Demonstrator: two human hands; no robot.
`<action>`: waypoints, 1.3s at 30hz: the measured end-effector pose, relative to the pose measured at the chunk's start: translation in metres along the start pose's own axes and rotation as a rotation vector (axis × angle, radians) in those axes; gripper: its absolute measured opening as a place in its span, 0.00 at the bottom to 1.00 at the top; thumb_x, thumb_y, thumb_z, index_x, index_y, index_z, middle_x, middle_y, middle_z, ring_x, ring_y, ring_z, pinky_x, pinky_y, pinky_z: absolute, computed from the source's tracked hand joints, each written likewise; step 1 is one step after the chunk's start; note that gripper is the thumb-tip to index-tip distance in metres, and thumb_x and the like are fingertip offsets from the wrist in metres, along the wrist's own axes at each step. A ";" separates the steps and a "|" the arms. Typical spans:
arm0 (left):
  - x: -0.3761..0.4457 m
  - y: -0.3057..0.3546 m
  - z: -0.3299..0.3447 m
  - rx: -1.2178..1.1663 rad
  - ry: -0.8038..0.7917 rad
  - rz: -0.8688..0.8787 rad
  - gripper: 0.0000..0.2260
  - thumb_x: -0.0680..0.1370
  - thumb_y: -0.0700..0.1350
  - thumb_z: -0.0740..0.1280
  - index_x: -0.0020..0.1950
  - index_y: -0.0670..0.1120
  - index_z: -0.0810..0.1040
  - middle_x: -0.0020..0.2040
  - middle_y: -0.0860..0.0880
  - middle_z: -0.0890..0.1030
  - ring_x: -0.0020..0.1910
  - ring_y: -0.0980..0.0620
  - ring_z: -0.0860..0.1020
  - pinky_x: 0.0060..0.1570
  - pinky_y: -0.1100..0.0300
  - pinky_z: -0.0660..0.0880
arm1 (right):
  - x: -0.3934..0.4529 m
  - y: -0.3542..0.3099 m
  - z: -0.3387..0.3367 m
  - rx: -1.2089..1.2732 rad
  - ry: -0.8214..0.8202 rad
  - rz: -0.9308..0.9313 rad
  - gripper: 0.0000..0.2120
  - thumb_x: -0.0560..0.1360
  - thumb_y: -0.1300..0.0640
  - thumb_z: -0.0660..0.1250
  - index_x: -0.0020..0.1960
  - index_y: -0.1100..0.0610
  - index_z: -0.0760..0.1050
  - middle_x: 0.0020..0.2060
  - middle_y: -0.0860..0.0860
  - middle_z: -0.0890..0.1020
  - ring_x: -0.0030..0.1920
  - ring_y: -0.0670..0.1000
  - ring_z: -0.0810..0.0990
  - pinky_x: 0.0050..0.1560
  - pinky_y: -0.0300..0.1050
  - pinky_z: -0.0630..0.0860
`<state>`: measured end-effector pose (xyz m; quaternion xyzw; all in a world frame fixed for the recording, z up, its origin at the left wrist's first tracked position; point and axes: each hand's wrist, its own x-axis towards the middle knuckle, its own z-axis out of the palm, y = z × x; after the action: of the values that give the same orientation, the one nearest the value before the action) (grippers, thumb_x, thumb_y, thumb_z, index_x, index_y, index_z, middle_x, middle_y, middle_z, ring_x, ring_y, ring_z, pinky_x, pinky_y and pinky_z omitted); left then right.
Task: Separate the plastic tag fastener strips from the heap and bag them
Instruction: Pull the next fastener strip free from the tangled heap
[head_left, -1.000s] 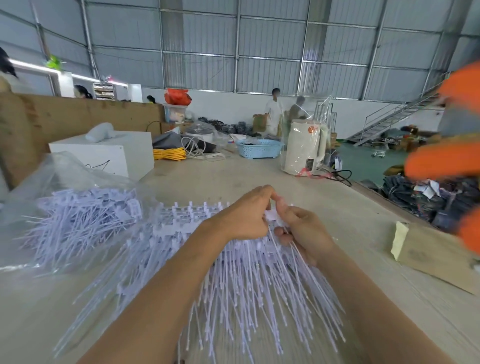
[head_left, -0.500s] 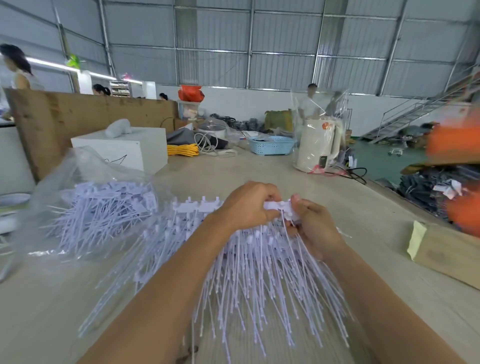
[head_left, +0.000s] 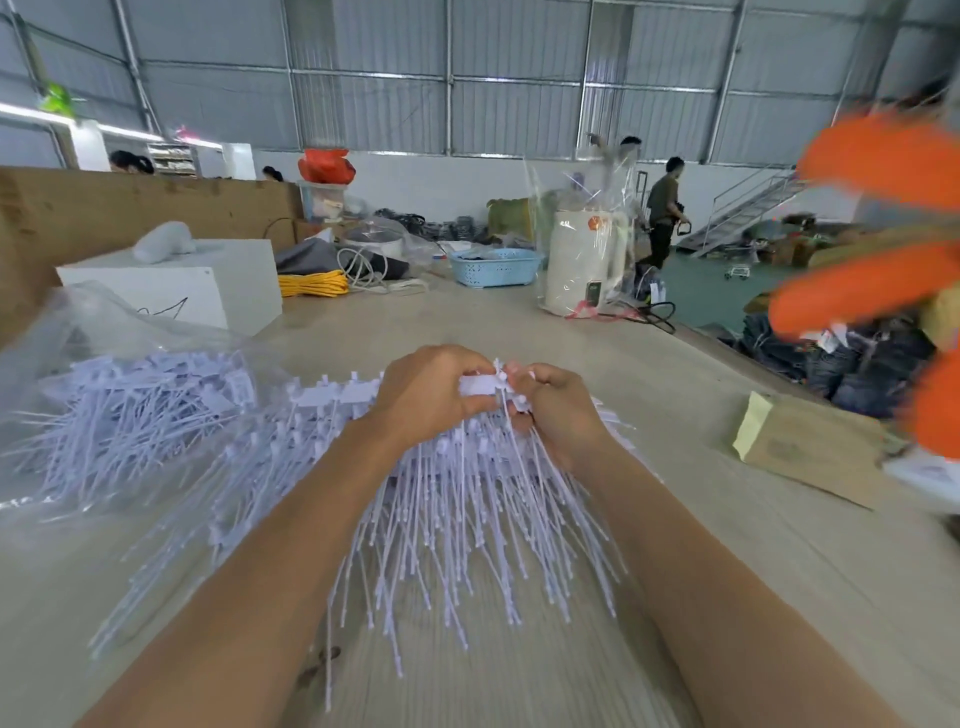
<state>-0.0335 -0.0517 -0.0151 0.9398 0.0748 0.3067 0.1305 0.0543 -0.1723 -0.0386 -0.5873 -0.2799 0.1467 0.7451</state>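
Both hands are meeting at the far edge of the heap (head_left: 457, 519), which serves as the landmark here. The left hand (head_left: 426, 400) is curling its fingers over the white header bar of a fastener strip (head_left: 480, 387) and pinching it from above. The right hand (head_left: 550, 410) is gripping the same bar from the other end, thumb and fingertips closing on it just beside the left hand's fingers. Both forearms are reaching across the heap from its near side, wrists slightly raised, so the strip's thin filaments are hanging down from the bar and fanning toward the camera.

The strip is looking very light and springy: the bar is the only stiff part, while the filaments are slender, flexible and likely to snag on their neighbours. The sensible hold is on the bar, as both hands are doing, since a pull on the filaments would probably bend them or drag other strips along. Smooth plastic may slip, so a firm pinch seems wise, with a gentle peel along the bar.

Left of the heap, a clear bag (head_left: 119, 395) is lying on the tabletop (head_left: 519, 322), already holding a bundle of strips. Right of the heap, well apart, a cardboard piece (head_left: 810, 447) is resting on the tabletop.
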 end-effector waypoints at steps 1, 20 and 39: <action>-0.001 -0.001 0.001 -0.006 -0.003 0.019 0.10 0.71 0.51 0.73 0.51 0.51 0.83 0.50 0.50 0.82 0.49 0.47 0.79 0.43 0.57 0.72 | 0.000 0.000 0.000 -0.017 0.006 0.015 0.13 0.78 0.59 0.65 0.36 0.64 0.76 0.20 0.50 0.71 0.19 0.45 0.67 0.21 0.34 0.64; -0.015 -0.005 0.012 0.086 -0.045 -0.001 0.12 0.77 0.48 0.67 0.57 0.44 0.81 0.53 0.43 0.80 0.52 0.43 0.77 0.48 0.52 0.74 | 0.001 0.011 0.004 -0.040 -0.015 0.090 0.14 0.78 0.58 0.65 0.51 0.71 0.76 0.23 0.52 0.71 0.19 0.44 0.67 0.21 0.34 0.63; -0.014 -0.009 -0.002 -0.460 -0.052 -0.068 0.08 0.76 0.42 0.69 0.37 0.42 0.83 0.22 0.59 0.74 0.20 0.63 0.66 0.25 0.71 0.62 | -0.006 -0.001 0.003 -0.036 -0.138 -0.110 0.11 0.78 0.63 0.63 0.39 0.66 0.73 0.22 0.51 0.66 0.21 0.45 0.63 0.24 0.36 0.60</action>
<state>-0.0467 -0.0455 -0.0237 0.8898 0.0313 0.2869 0.3535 0.0473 -0.1733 -0.0391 -0.5729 -0.3649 0.1407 0.7203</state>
